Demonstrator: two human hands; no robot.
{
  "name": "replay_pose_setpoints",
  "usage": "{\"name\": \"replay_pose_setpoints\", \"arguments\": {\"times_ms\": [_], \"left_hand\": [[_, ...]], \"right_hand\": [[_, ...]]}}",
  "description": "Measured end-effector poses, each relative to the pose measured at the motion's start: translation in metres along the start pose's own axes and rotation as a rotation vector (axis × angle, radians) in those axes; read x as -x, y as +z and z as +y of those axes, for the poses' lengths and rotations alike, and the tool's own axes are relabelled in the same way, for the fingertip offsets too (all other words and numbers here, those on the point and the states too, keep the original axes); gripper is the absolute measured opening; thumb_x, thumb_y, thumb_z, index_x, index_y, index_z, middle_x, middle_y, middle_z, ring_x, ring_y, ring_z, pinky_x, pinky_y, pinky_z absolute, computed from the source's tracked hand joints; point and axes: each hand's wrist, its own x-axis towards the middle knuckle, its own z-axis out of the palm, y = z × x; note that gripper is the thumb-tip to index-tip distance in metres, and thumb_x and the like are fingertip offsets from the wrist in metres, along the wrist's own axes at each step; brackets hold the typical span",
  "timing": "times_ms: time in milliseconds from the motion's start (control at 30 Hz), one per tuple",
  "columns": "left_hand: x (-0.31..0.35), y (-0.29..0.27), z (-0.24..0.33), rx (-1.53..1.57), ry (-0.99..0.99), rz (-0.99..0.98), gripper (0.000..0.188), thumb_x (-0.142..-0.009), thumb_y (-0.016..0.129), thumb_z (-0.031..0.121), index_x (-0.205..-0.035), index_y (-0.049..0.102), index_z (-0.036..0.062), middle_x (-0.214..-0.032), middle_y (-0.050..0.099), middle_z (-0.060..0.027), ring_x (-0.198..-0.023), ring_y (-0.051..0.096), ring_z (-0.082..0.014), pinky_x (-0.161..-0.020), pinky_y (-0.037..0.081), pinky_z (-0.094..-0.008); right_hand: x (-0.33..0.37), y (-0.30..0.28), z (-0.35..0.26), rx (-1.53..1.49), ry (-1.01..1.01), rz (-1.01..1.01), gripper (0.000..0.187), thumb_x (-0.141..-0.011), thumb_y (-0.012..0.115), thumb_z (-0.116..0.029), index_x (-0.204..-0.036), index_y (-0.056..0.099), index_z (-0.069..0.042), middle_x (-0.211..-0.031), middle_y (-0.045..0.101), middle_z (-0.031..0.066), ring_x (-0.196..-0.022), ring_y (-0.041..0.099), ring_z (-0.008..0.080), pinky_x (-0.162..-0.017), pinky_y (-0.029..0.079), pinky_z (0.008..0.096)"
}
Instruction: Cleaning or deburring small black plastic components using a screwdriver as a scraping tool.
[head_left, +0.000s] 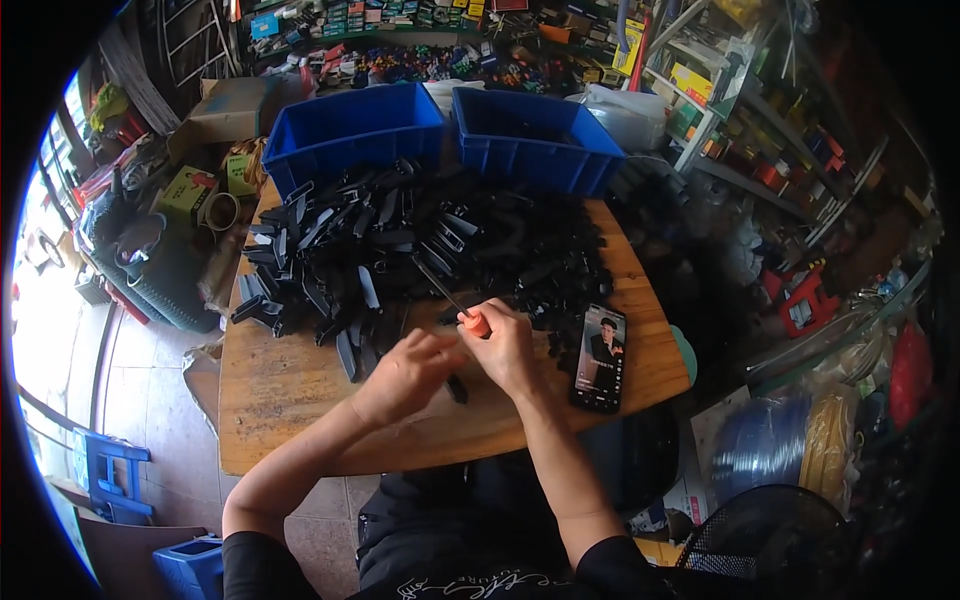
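Right hand [505,350]: grip closed round the orange handle of a screwdriver [462,308], shaft pointing toward the far left corner. Left hand [412,368]: fingers curled on a small black part [456,388], near the desk's [290,400] front edge. Black parts [400,240]: heaped across the far half. Phone [600,357]: right edge. Two blue bins [440,135]: far edge.

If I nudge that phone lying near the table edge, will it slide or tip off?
The phone lies flat on the wooden table, so it likely slides rather than tips. Its smooth glass face suggests it is slippery and breakable. It sits near the table's rounded edge, so a firm push could probably send it off.
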Motion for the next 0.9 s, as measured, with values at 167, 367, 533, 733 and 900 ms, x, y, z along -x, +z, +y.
{"name": "replay_pose_setpoints", "arguments": {"times_ms": [167, 367, 533, 733, 900], "left_hand": [[0.019, -0.007, 0.026, -0.150, 0.213, -0.215, 0.036, -0.071, 0.061, 0.008, -0.106, 0.062, 0.0061, -0.118, 0.054, -0.0143, -0.123, 0.045, -0.0326, -0.096, 0.047, -0.0383], [0.027, -0.007, 0.013, -0.115, 0.289, -0.169, 0.039, -0.073, 0.060, 0.010, -0.111, 0.057, 0.0055, -0.127, 0.051, -0.0157, -0.125, 0.045, -0.0334, -0.098, 0.046, -0.0399], [0.035, -0.016, 0.019, -0.101, 0.253, -0.190, 0.036, -0.074, 0.058, 0.011, -0.108, 0.056, 0.0020, -0.126, 0.050, -0.0164, -0.121, 0.047, -0.0321, -0.095, 0.048, -0.0381], [0.036, -0.002, 0.017, -0.158, 0.282, -0.132, 0.034, -0.073, 0.059, 0.010, -0.104, 0.060, -0.0018, -0.115, 0.055, -0.0137, -0.109, 0.055, -0.0282, -0.078, 0.056, -0.0316], [0.038, -0.001, 0.021, -0.195, 0.255, -0.195, 0.033, -0.072, 0.059, 0.010, -0.103, 0.060, -0.0023, -0.113, 0.055, -0.0141, -0.107, 0.056, -0.0271, -0.072, 0.057, -0.0289]], "right_hand": [[-0.003, -0.002, -0.012, -0.113, 0.024, -0.070, 0.009, -0.077, 0.069, 0.003, -0.084, 0.064, 0.001, -0.084, 0.067, 0.0094, -0.074, 0.067, 0.0192, -0.065, 0.052, 0.0280], [-0.003, -0.015, -0.028, -0.142, -0.002, -0.227, 0.009, -0.076, 0.069, 0.004, -0.080, 0.062, 0.002, -0.083, 0.065, 0.0076, -0.075, 0.065, 0.0171, -0.067, 0.051, 0.0275], [0.009, -0.013, -0.029, -0.038, 0.016, -0.334, 0.010, -0.076, 0.070, 0.002, -0.084, 0.064, 0.001, -0.083, 0.064, 0.0080, -0.072, 0.064, 0.0184, -0.065, 0.051, 0.0281], [0.004, -0.014, -0.039, 0.142, -0.091, -0.389, 0.016, -0.070, 0.069, 0.003, -0.085, 0.063, -0.001, -0.084, 0.063, 0.0099, -0.075, 0.063, 0.0274, -0.065, 0.051, 0.0340], [0.002, -0.015, -0.049, 0.315, -0.222, -0.526, 0.014, -0.069, 0.070, 0.001, -0.078, 0.061, -0.003, -0.083, 0.062, 0.0089, -0.075, 0.063, 0.0286, -0.066, 0.051, 0.0371]]}}
